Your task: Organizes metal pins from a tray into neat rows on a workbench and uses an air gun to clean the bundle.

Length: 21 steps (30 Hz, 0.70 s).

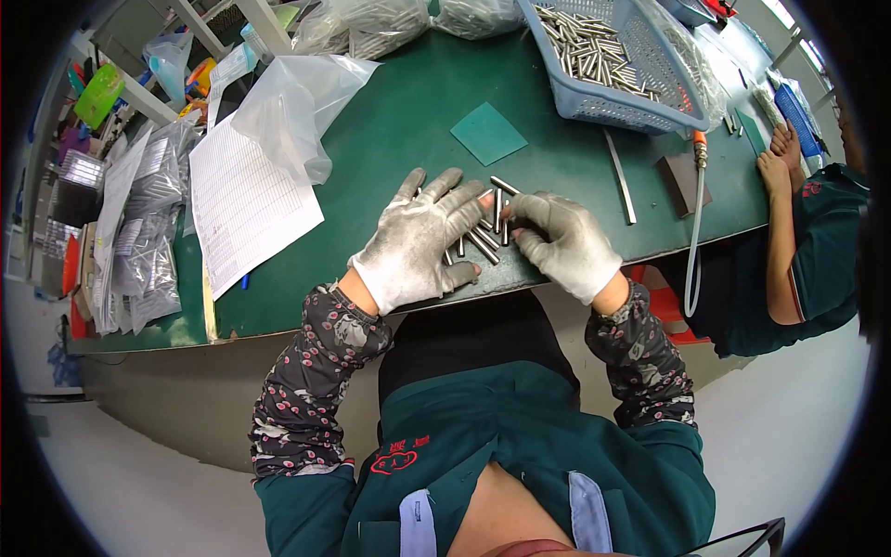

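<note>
Metal pins point(483, 248) lie on the green tabletop point(390, 121). Left hand point(418, 239) spreads open over some; right hand point(568, 243) curls, grip unclear.

Left hand point(415, 239) partly hides metal pins point(482, 245); right hand point(568, 243), inner grasp obscured; basket point(608, 109), one o'clock, cropped; paper sheet point(246, 209), ten o'clock, print illegible.

We count one gloved left hand point(408, 241), one gloved right hand point(568, 243), at least six metal pins point(484, 248) between these hands, one green square sheet point(489, 134), one long metal strip point(620, 178), one brown block point(681, 187), one white hose point(694, 237) and one light-blue basket point(613, 110), whose pins are too many to count
</note>
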Tool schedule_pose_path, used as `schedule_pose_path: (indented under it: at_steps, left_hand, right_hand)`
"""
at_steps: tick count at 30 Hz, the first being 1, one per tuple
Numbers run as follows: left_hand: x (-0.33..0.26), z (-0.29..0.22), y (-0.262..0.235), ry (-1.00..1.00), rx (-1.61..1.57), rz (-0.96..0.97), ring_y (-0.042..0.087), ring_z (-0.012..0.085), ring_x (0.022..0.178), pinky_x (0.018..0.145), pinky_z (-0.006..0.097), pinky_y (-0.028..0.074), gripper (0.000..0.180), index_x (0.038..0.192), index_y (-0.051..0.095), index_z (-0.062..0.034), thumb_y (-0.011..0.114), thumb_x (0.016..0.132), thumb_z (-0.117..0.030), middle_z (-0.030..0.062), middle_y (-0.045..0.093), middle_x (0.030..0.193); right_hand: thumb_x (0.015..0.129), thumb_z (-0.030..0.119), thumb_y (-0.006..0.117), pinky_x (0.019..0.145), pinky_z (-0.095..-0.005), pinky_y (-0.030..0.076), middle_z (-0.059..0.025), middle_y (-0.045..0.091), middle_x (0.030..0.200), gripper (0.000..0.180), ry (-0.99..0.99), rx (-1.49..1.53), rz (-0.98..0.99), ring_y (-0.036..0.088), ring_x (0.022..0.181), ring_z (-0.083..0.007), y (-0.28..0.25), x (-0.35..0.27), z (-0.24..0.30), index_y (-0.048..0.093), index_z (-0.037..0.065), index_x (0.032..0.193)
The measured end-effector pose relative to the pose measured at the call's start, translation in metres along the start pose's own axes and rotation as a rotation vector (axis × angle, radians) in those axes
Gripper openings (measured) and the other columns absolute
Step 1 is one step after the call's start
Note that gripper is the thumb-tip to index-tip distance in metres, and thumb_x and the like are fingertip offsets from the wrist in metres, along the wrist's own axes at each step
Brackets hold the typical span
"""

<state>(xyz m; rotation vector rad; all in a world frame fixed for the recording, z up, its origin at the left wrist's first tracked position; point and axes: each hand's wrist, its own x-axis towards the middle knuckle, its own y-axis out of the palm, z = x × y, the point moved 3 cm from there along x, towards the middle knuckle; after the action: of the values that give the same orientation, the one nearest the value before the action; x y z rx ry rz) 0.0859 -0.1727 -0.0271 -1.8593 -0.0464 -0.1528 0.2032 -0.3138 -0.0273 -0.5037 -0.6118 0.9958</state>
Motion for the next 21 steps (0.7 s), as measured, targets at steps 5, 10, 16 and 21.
schedule_pose_path:
  at_steps: [5, 10, 16, 21]
  left_hand:
    - [0.000, -0.002, 0.006, -0.086, 0.024, -0.213, 0.033, 0.0336, 0.132, 0.110, 0.052, 0.021, 0.088, 0.132, 0.044, -0.0033, 0.073, 0.064, -0.050, 0.0179, 0.041, 0.137]
    - [0.010, -0.016, 0.006, -0.220, 0.123, -0.091, 0.034, 0.0330, 0.131, 0.109, 0.051, 0.021, 0.085, 0.125, 0.050, -0.0019, 0.074, 0.061, -0.052, 0.0198, 0.043, 0.135]
    - [0.009, -0.015, 0.005, -0.075, 0.051, -0.064, 0.036, 0.0332, 0.130, 0.109, 0.051, 0.023, 0.076, 0.123, 0.051, -0.0028, 0.074, 0.064, -0.045, 0.0199, 0.044, 0.133]
    - [0.009, -0.016, 0.006, -0.054, 0.040, -0.152, 0.037, 0.0311, 0.129, 0.108, 0.051, 0.025, 0.077, 0.125, 0.051, -0.0028, 0.071, 0.067, -0.048, 0.0163, 0.047, 0.130]
  right_hand:
    - [0.073, 0.005, 0.057, 0.067, -0.0420, 0.048, -0.0109, 0.056, 0.083, 0.027, -0.130, -0.313, -0.056, 0.058, 0.081, -0.0302, 0.000, 0.002, 0.006, 0.063, 0.011, 0.099]
    - [0.071, 0.003, 0.055, 0.069, -0.0413, 0.048, -0.0104, 0.056, 0.085, 0.029, -0.112, -0.390, 0.016, 0.057, 0.083, -0.0302, 0.002, 0.003, 0.007, 0.064, 0.013, 0.098]
    - [0.071, 0.009, 0.060, 0.074, -0.0418, 0.047, -0.0108, 0.059, 0.084, 0.025, -0.173, -0.144, -0.006, 0.056, 0.084, -0.0314, -0.012, -0.005, 0.004, 0.062, 0.006, 0.095]
    - [0.067, 0.006, 0.060, 0.075, -0.0415, 0.046, -0.0144, 0.059, 0.087, 0.028, -0.050, -0.298, -0.018, 0.057, 0.084, -0.0336, -0.006, -0.009, 0.012, 0.057, 0.004, 0.095]
